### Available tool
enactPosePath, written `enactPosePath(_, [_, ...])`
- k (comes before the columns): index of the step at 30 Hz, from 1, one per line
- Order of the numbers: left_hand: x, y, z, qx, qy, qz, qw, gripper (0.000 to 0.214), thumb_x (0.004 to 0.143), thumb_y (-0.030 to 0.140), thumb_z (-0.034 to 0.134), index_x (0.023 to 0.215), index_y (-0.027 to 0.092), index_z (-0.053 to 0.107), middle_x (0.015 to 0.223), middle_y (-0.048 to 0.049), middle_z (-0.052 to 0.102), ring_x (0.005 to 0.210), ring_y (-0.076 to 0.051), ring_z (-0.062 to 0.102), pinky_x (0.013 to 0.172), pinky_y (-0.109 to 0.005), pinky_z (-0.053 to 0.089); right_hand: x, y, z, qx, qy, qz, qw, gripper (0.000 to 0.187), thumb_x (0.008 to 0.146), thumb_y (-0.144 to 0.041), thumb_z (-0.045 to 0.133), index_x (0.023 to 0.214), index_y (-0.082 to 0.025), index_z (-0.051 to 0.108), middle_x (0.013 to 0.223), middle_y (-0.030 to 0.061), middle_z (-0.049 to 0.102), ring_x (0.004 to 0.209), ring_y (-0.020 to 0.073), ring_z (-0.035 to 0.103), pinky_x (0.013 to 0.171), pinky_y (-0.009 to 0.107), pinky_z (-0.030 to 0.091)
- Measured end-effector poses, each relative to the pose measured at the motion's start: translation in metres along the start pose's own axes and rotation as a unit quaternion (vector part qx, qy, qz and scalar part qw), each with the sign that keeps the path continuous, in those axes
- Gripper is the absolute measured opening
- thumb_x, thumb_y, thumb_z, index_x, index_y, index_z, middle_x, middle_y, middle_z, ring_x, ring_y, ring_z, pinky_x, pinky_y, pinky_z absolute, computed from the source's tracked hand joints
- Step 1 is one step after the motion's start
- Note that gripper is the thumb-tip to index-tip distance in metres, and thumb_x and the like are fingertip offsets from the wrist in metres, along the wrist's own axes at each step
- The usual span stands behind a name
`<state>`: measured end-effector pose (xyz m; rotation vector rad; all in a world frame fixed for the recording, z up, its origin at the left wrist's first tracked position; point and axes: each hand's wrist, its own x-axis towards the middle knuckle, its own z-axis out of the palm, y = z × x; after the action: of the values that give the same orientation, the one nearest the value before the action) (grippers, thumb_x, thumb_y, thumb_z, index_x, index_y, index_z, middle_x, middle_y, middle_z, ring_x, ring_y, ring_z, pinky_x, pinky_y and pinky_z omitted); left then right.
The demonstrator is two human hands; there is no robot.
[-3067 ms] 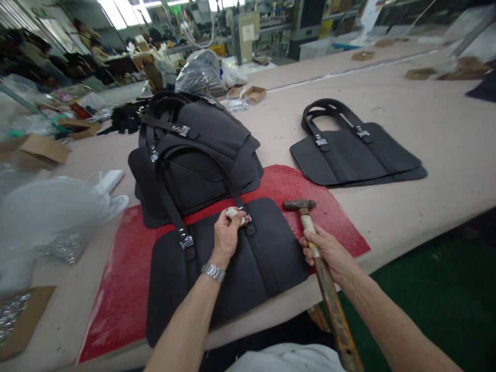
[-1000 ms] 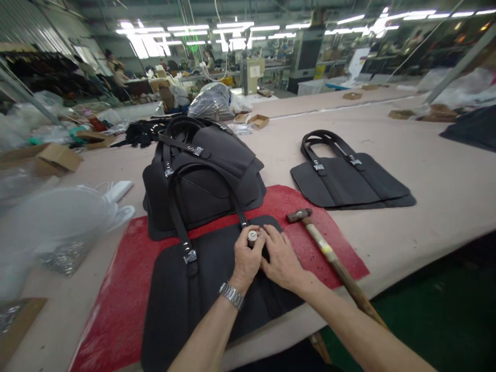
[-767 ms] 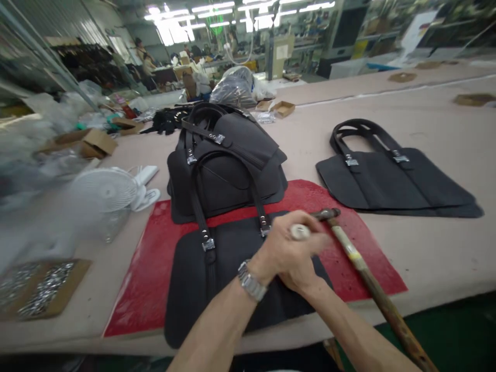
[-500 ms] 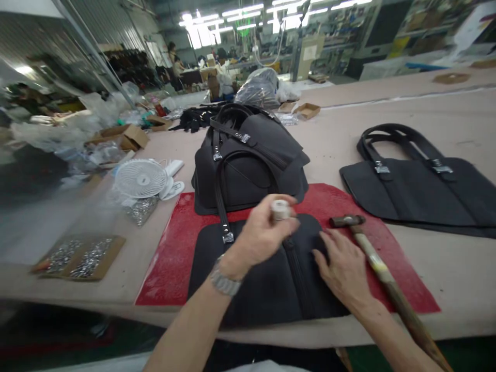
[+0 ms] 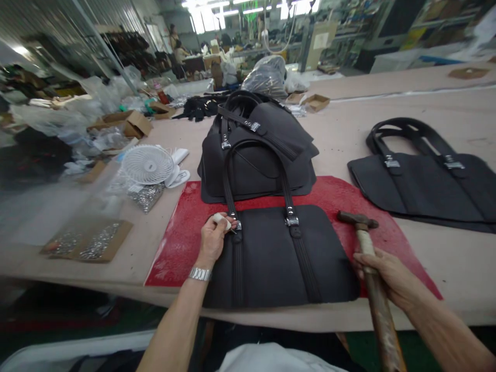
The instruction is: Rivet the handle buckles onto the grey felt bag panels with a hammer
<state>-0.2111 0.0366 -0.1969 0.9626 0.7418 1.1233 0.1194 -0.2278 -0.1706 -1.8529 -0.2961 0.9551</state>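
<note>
A flat black bag panel (image 5: 271,258) with two straps and metal buckles lies on a red mat (image 5: 182,232) in front of me. My left hand (image 5: 213,240) is closed on a small white-topped punch tool (image 5: 221,219), held upright against the left strap's buckle (image 5: 237,226). My right hand (image 5: 387,274) grips the wooden handle of a hammer (image 5: 364,243); its head hovers just right of the panel, over the mat. The right strap's buckle (image 5: 291,220) is uncovered.
A stack of black bag panels (image 5: 256,150) sits behind the mat, and another pair (image 5: 422,181) lies to the right. A small white fan (image 5: 148,165), a cardboard tray of metal parts (image 5: 87,245) and boxes stand at the left. People work far behind.
My left hand moved the punch tool from the right strap's buckle over to the left one. My right hand left the panel and picked up the hammer. The view swung left.
</note>
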Motion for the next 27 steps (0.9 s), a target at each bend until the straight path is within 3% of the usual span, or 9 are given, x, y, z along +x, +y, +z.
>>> enactPosePath(4, [0.0, -0.002, -0.004, 0.028, -0.016, 0.009, 0.999, 0.046, 0.078, 0.042, 0.076, 0.107, 0.012, 0.055, 0.088, -0.007, 0.069, 0.084, -0.022, 0.069, 0.085, -0.04, 0.056, 0.005, 0.0, 0.01, 0.175, -0.043, 0.14, 0.974, 0.027, 0.07, -0.013, 0.073, 0.09, -0.016, 0.054, 0.076, 0.0013, 0.056, 0.056, 0.0117, 0.055, 0.048, 0.022, 0.049])
enactPosePath(8, [-0.004, 0.001, -0.003, 0.095, -0.02, 0.031, 0.995, 0.043, 0.081, 0.043, 0.072, 0.107, 0.014, 0.056, 0.091, -0.0067, 0.068, 0.084, -0.021, 0.069, 0.087, -0.04, 0.056, -0.004, -0.015, 0.022, 0.273, -0.035, 0.169, 0.946, 0.008, 0.085, -0.012, 0.055, 0.093, -0.014, 0.053, 0.077, 0.0006, 0.053, 0.053, 0.0074, 0.051, 0.045, 0.018, 0.047])
enactPosePath(12, [-0.013, 0.005, 0.001, 0.246, -0.06, 0.096, 0.963, 0.033, 0.085, 0.037, 0.069, 0.107, 0.015, 0.059, 0.095, -0.0063, 0.068, 0.087, -0.019, 0.067, 0.085, -0.031, 0.054, -0.033, -0.052, 0.044, 0.199, -0.016, 0.094, 0.975, 0.01, 0.092, -0.026, 0.053, 0.089, -0.017, 0.049, 0.067, -0.0036, 0.044, 0.043, 0.0052, 0.039, 0.036, 0.015, 0.033])
enactPosePath(15, [-0.02, 0.007, 0.004, 0.312, -0.096, 0.144, 0.934, 0.027, 0.087, 0.031, 0.066, 0.108, 0.017, 0.059, 0.096, -0.0061, 0.069, 0.088, -0.018, 0.067, 0.082, -0.027, 0.053, -0.065, -0.097, 0.071, -0.011, -0.038, -0.109, 0.993, 0.029, 0.091, -0.048, 0.054, 0.091, -0.019, 0.052, 0.068, -0.0016, 0.051, 0.048, 0.0106, 0.047, 0.041, 0.021, 0.038])
enactPosePath(17, [-0.022, 0.008, 0.005, 0.328, -0.1, 0.163, 0.925, 0.024, 0.087, 0.029, 0.064, 0.108, 0.017, 0.059, 0.098, -0.006, 0.069, 0.089, -0.018, 0.067, 0.083, -0.027, 0.053, -0.083, -0.124, 0.094, -0.16, -0.037, -0.276, 0.947, 0.037, 0.092, -0.056, 0.049, 0.084, -0.019, 0.05, 0.064, -0.0012, 0.052, 0.05, 0.0123, 0.048, 0.045, 0.023, 0.037])
enactPosePath(19, [-0.023, 0.008, 0.005, 0.346, -0.102, 0.175, 0.916, 0.024, 0.088, 0.028, 0.063, 0.109, 0.018, 0.059, 0.099, -0.0059, 0.069, 0.09, -0.018, 0.066, 0.085, -0.028, 0.053, -0.095, -0.141, 0.121, -0.278, -0.04, -0.402, 0.872, 0.035, 0.094, -0.05, 0.046, 0.079, -0.019, 0.046, 0.059, -0.0019, 0.049, 0.048, 0.0121, 0.044, 0.047, 0.025, 0.029])
enactPosePath(21, [-0.023, 0.008, 0.004, 0.364, -0.105, 0.18, 0.908, 0.022, 0.088, 0.028, 0.063, 0.107, 0.018, 0.06, 0.098, -0.0059, 0.069, 0.09, -0.018, 0.066, 0.085, -0.028, 0.052, -0.098, -0.145, 0.146, -0.391, -0.077, -0.461, 0.793, 0.025, 0.095, -0.04, 0.046, 0.08, -0.019, 0.045, 0.058, -0.0018, 0.048, 0.047, 0.0125, 0.041, 0.049, 0.027, 0.019])
enactPosePath(24, [-0.023, 0.009, 0.002, 0.375, -0.115, 0.174, 0.903, 0.019, 0.09, 0.03, 0.06, 0.104, 0.017, 0.061, 0.096, -0.0061, 0.068, 0.087, -0.019, 0.065, 0.081, -0.029, 0.052, -0.098, -0.147, 0.166, -0.531, -0.152, -0.462, 0.693, 0.013, 0.094, -0.029, 0.048, 0.088, -0.018, 0.047, 0.064, 0.0003, 0.053, 0.05, 0.0143, 0.045, 0.051, 0.029, 0.013])
enactPosePath(27, [-0.023, 0.009, 0.002, 0.377, -0.112, 0.183, 0.901, 0.019, 0.09, 0.029, 0.06, 0.104, 0.017, 0.061, 0.096, -0.0061, 0.068, 0.089, -0.019, 0.065, 0.083, -0.029, 0.051, -0.11, -0.164, 0.166, -0.515, -0.134, -0.49, 0.691, 0.016, 0.096, -0.033, 0.046, 0.086, -0.02, 0.045, 0.061, -0.0012, 0.05, 0.048, 0.0133, 0.042, 0.05, 0.028, 0.013])
